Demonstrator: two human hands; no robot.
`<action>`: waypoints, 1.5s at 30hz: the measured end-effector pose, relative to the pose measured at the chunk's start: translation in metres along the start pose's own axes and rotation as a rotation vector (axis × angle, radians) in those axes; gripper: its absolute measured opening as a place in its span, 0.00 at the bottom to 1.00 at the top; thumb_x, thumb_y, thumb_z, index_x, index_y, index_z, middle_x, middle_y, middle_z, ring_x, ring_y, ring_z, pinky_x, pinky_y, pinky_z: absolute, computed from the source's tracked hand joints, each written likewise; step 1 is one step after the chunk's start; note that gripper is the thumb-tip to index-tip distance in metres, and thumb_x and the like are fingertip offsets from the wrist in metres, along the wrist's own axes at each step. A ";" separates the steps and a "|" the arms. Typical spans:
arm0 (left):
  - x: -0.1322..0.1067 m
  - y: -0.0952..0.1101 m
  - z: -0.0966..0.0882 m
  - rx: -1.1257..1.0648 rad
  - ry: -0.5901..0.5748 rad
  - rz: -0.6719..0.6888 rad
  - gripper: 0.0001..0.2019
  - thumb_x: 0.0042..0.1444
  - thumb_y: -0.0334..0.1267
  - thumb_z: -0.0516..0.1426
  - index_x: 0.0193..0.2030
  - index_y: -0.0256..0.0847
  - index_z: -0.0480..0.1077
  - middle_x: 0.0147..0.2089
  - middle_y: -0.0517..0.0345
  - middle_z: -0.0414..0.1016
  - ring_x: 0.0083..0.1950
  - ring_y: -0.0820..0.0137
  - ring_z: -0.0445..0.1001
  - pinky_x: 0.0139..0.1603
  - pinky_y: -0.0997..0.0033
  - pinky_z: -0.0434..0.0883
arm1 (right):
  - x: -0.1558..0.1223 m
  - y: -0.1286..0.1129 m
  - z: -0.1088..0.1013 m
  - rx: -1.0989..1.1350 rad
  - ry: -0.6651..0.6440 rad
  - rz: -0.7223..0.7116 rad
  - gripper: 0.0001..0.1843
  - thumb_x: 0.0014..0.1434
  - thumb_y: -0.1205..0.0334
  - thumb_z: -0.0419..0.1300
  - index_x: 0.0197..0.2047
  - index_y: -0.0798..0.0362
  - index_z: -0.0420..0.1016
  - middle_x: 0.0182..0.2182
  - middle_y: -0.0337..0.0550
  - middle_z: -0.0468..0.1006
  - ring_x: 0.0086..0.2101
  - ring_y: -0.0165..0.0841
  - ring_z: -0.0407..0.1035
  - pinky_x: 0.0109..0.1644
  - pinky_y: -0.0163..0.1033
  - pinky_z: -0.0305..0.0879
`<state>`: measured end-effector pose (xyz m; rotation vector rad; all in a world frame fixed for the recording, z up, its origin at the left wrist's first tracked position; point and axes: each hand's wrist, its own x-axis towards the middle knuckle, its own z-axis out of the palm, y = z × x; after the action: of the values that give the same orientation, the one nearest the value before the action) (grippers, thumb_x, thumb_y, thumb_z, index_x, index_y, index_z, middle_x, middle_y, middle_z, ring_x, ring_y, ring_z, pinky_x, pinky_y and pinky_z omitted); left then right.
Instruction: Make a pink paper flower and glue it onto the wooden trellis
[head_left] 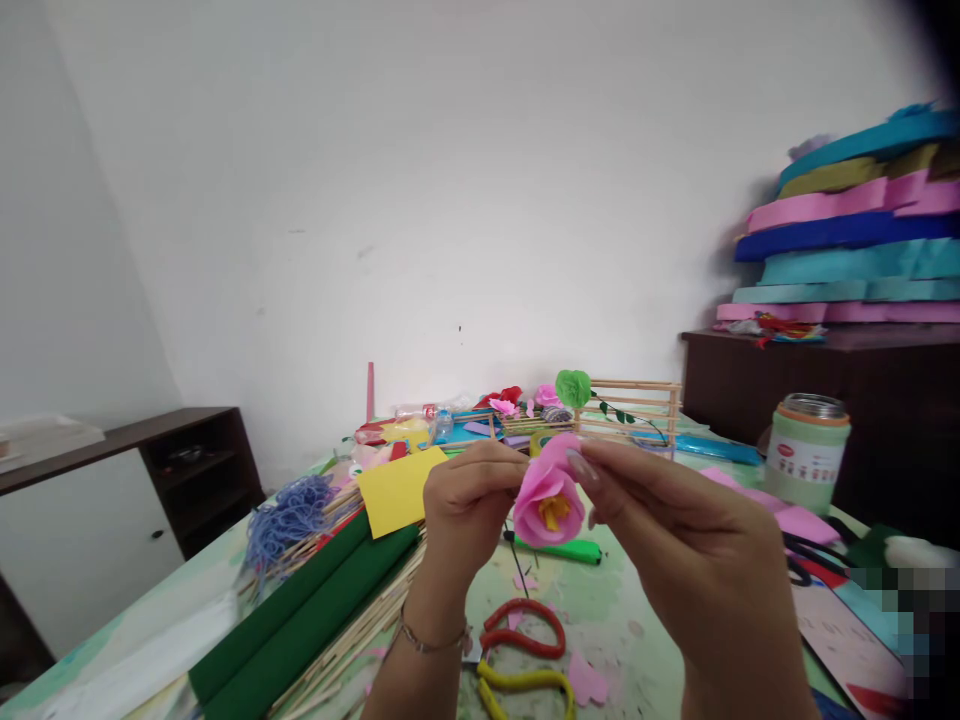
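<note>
One table (626, 660), supplies (281, 605) crowding its back and sides — probably so the middle serves handwork. Left hand (466, 510): fingers curled closed, apparently at the base of the pink flower (551, 482), contact partly hidden. Right hand (697, 525): thumb and fingertip pinched on a petal edge (560, 450), no gap; light grip likely spares thin paper. Scissors (525, 645) lie below on the table, handles rightward, presumably for quick reach. Flower is up between both hands — cupped, overlapping petals, mouth facing camera, yellow core (553, 513) showing.
</note>
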<state>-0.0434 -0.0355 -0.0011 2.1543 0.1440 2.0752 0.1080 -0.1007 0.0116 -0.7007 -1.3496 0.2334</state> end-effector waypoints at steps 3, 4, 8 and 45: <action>-0.001 -0.001 0.000 0.042 0.012 -0.039 0.13 0.54 0.22 0.58 0.30 0.43 0.80 0.30 0.58 0.81 0.30 0.70 0.77 0.33 0.73 0.75 | 0.000 0.000 0.003 0.061 -0.067 0.045 0.10 0.57 0.61 0.66 0.41 0.36 0.83 0.36 0.32 0.85 0.31 0.27 0.77 0.34 0.29 0.75; -0.001 -0.001 0.000 0.048 0.014 -0.045 0.14 0.53 0.21 0.58 0.30 0.43 0.80 0.30 0.59 0.81 0.31 0.70 0.78 0.33 0.73 0.75 | 0.000 0.001 0.004 0.072 -0.074 0.066 0.09 0.57 0.59 0.65 0.41 0.37 0.83 0.36 0.33 0.85 0.30 0.27 0.77 0.33 0.28 0.75; 0.000 0.000 0.000 0.080 0.003 -0.049 0.17 0.50 0.18 0.57 0.31 0.45 0.81 0.29 0.62 0.81 0.30 0.72 0.78 0.34 0.76 0.76 | 0.002 0.004 0.001 0.039 -0.082 0.070 0.09 0.59 0.58 0.64 0.42 0.38 0.83 0.35 0.33 0.84 0.25 0.24 0.73 0.31 0.27 0.73; 0.005 0.006 -0.007 0.170 -0.197 -0.276 0.16 0.50 0.24 0.56 0.40 0.44 0.81 0.33 0.58 0.82 0.31 0.71 0.78 0.34 0.75 0.74 | 0.019 0.025 -0.006 0.052 -0.162 0.107 0.08 0.59 0.59 0.63 0.40 0.48 0.83 0.30 0.39 0.83 0.28 0.31 0.75 0.34 0.36 0.74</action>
<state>-0.0503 -0.0398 0.0055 2.2670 0.5780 1.7462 0.1242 -0.0732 0.0120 -0.7234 -1.4560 0.4162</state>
